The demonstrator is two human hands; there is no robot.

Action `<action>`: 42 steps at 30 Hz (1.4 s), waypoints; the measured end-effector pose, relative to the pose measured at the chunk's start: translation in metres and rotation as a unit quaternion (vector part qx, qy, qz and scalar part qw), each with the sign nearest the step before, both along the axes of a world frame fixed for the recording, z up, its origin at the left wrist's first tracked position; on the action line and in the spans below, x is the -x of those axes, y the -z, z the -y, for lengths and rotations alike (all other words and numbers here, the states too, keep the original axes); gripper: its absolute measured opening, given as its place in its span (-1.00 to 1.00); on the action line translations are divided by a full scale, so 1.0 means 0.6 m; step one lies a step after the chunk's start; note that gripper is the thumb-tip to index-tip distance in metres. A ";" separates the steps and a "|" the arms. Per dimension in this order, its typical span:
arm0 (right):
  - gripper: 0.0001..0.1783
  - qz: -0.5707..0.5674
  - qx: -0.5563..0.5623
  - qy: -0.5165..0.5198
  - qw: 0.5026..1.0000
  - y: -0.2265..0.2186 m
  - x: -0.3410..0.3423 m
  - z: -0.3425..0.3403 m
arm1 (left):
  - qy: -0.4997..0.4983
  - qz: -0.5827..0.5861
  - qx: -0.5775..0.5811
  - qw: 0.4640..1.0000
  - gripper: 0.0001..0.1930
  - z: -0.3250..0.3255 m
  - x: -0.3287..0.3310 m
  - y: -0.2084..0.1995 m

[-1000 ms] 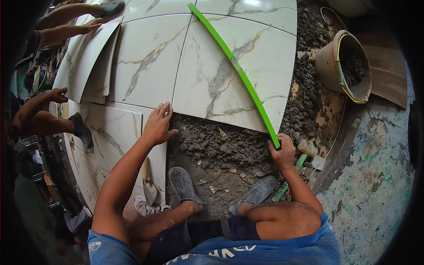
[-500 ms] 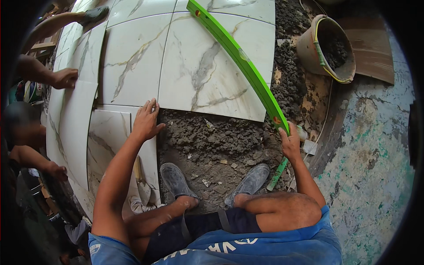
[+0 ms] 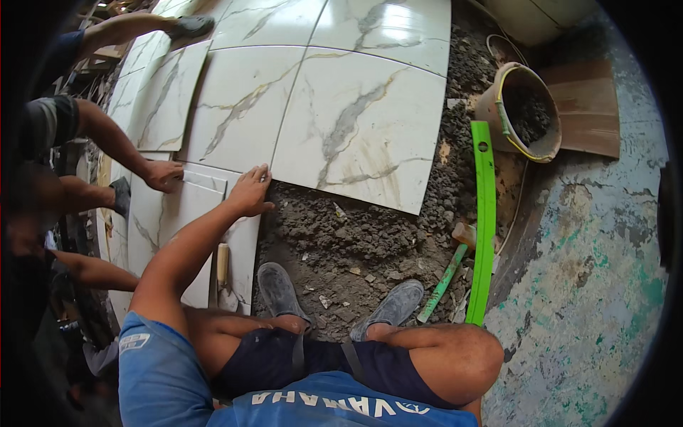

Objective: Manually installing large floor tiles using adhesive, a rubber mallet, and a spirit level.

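Note:
My left hand (image 3: 250, 192) lies open with fingers spread at the near left corner of a laid white marbled tile (image 3: 356, 135), its fingertips on the edge by the joint. My right hand is out of sight. A long green spirit level (image 3: 484, 213) stretches along the right side of the dark mortar bed (image 3: 341, 235), its near end hidden behind my right knee. Beside it lies a mallet (image 3: 442, 283) with a green handle. A trowel (image 3: 223, 263) with a wooden handle lies on loose tiles to the left, by my forearm.
A bucket of mortar (image 3: 526, 107) leans at the back right, near a brown board (image 3: 580, 107). On the left, another person's hand (image 3: 163, 174) rests on the stacked tiles (image 3: 196, 213); a second person's arm reaches in below. Rough painted floor (image 3: 576, 299) extends along the right.
The green level has gone from lying across the tile to the right of the bed, and my right hand has left view. One co-worker's hand has moved nearer to my left hand.

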State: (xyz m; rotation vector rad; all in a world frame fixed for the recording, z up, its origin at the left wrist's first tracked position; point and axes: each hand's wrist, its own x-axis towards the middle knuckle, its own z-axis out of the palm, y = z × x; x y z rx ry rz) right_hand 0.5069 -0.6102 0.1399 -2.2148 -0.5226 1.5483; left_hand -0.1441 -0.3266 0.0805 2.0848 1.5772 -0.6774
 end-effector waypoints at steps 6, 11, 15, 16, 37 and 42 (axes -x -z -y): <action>-0.57 0.106 0.006 0.031 0.994 0.062 0.026 0.001 | 0.032 0.041 0.015 0.999 -0.21 -0.016 0.041 -0.004; -0.57 0.170 0.003 0.023 0.985 0.092 0.047 -0.002 | -0.040 0.124 0.023 0.991 -0.57 -0.037 0.060 -0.003; -0.56 0.210 0.012 0.002 0.978 0.102 0.056 -0.005 | -0.027 0.135 -0.067 0.988 -0.43 -0.039 0.046 0.006; -0.56 0.221 0.016 -0.006 0.975 0.104 0.057 -0.006 | -0.029 0.132 -0.075 0.988 -0.43 -0.038 0.041 0.008; -0.44 0.364 -0.006 -0.308 0.879 0.173 0.178 -0.132 | 0.007 0.097 -0.188 0.977 -0.49 -0.115 -0.014 0.045; -0.55 0.103 -0.001 -0.045 0.994 0.106 0.132 -0.143 | -0.062 0.109 -0.296 0.947 -0.28 -0.185 -0.035 0.105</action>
